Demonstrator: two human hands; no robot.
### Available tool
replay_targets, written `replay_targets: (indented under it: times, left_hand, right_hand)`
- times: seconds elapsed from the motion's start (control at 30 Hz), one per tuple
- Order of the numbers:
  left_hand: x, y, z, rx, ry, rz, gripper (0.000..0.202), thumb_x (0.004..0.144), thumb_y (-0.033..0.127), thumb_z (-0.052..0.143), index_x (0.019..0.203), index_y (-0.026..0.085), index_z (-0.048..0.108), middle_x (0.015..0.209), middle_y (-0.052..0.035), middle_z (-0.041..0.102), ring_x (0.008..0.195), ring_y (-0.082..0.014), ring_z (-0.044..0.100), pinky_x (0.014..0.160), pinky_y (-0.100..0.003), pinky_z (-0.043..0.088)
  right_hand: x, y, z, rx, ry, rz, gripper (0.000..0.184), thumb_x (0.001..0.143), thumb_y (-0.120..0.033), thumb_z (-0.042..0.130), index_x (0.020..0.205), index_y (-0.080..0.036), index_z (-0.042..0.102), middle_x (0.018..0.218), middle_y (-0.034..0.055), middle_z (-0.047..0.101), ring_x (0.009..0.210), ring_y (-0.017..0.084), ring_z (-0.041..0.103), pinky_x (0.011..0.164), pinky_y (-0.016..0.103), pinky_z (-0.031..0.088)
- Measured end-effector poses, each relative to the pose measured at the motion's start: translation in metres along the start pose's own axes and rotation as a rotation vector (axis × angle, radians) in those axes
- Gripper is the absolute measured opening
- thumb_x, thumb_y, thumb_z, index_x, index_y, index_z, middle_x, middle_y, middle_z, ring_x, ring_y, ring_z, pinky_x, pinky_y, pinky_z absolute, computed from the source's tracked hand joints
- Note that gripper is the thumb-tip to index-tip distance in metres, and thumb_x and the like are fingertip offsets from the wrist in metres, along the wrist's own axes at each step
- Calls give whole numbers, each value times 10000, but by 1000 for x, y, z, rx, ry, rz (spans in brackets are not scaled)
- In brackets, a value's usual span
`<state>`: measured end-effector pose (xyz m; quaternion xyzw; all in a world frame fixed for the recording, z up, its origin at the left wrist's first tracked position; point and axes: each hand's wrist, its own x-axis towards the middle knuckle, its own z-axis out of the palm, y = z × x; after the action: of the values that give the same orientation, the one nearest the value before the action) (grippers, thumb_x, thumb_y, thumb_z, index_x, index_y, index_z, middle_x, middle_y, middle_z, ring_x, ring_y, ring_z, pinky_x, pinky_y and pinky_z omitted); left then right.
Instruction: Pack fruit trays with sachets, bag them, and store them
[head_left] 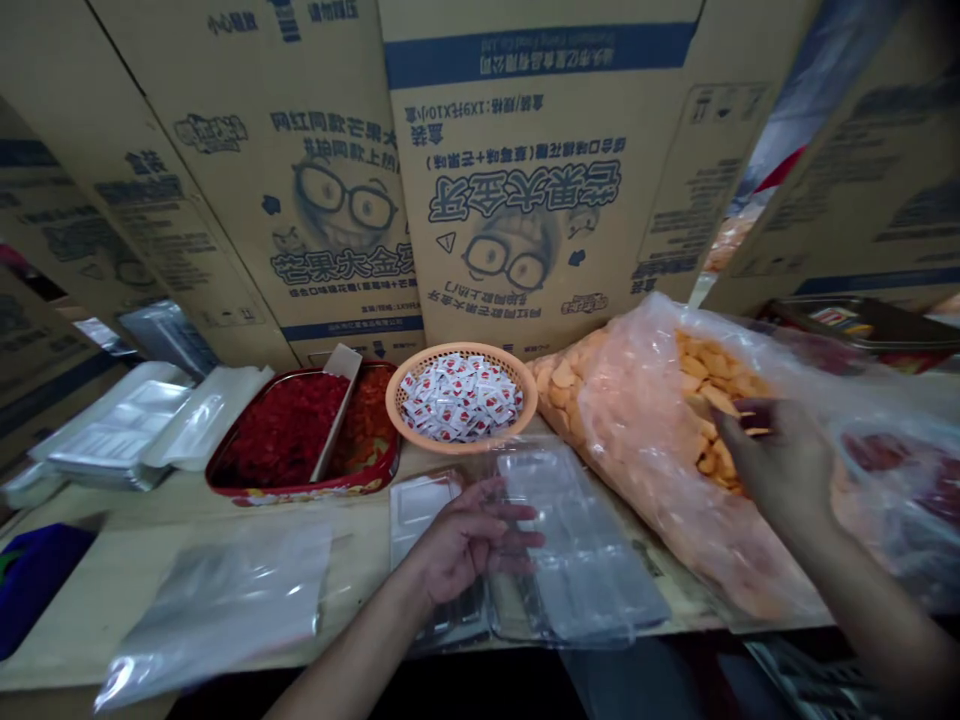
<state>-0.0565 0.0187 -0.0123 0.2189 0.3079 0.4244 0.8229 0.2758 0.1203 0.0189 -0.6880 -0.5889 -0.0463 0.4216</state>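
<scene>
My left hand (469, 540), its fingers spread, hovers over or rests on clear plastic trays (592, 560) near the table's front edge; whether it touches them I cannot tell. Nothing shows in that hand. At the opening of a large clear bag, my right hand (784, 460) is closed around a few thin orange chips (720, 402), slightly blurred. More orange chips (709, 365) fill the bag (615, 370). Another clear tray (409, 510) with compartments lies partly beneath my left hand and wrist.
An orange basket (397, 415) holds small white sachets (461, 398). Left of it, a red tin (300, 492) contains dark red food, split by a board (337, 410). Flat plastic bags (232, 580) and stacked trays (127, 420) lie left. Tall cardboard boxes (517, 120) stand behind.
</scene>
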Motion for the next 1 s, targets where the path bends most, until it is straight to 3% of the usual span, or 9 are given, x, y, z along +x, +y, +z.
replay_targets:
  times: [0.07,0.2,0.3,0.4,0.6,0.7,0.8,0.9,1.0]
  left_hand:
    - [0,-2,3,-17,-21,-13,579,670,9,570,1197,185,409,1112,-133,637,956,-315,651,749,-469,525]
    - [-2,-9,11,-33,-74,-30,606,661,2,574,1208,209,414,1140,-123,627,978,-317,643,730,-451,537]
    - [-4,-13,12,-34,-87,-20,605,657,4,578,1203,222,436,1147,-107,624,969,-300,647,739,-442,542]
    - [-5,-15,10,-27,-91,-12,585,657,5,572,1191,220,468,1141,-99,628,951,-285,654,731,-423,548]
    - [-5,-18,5,-35,-100,19,631,659,-10,559,1231,241,466,1163,-97,624,989,-297,640,735,-433,544]
    - [-5,-16,5,-28,-81,13,644,660,-7,577,1238,247,452,1191,-104,609,1026,-314,621,739,-441,540]
    - [-6,-12,4,5,-40,1,603,668,3,580,1219,222,466,1220,-117,589,1044,-311,610,747,-430,540]
    - [-7,-9,4,20,-11,-2,625,666,3,576,1239,213,439,1234,-122,575,1047,-308,607,757,-437,538]
    - [-8,-8,5,22,-11,4,663,669,2,575,1270,221,402,1246,-123,565,1058,-306,601,766,-442,535]
  right_hand:
    - [-20,-41,-5,243,-29,-65,284,841,-474,509,973,-226,556,814,117,616,635,240,581,510,353,470]
    - [-64,-98,12,346,-255,-523,133,883,-310,463,889,-234,572,907,77,612,795,213,603,628,323,516]
    - [-87,-108,31,294,-461,-769,211,865,-146,404,903,-233,593,1015,76,606,919,209,589,741,335,523]
    - [-97,-107,37,241,-592,-880,300,808,-79,442,990,-234,623,1056,79,614,955,222,582,766,346,523]
    - [-101,-111,21,265,-555,-949,402,832,-95,433,1179,-231,583,1125,97,619,995,227,589,802,366,514]
    - [-82,-92,12,267,-384,-762,317,896,-183,389,1140,-232,587,1124,99,615,1016,224,581,818,361,500]
    - [-43,-38,4,31,-200,-431,235,886,-233,396,941,-180,618,921,127,627,855,252,603,723,368,489]
    - [-3,29,-9,-187,-208,-225,190,786,-156,433,631,-193,538,662,119,564,637,257,576,602,383,439]
    - [17,73,-24,-157,-173,-190,326,732,-157,489,448,-231,345,420,46,355,533,246,533,560,392,408]
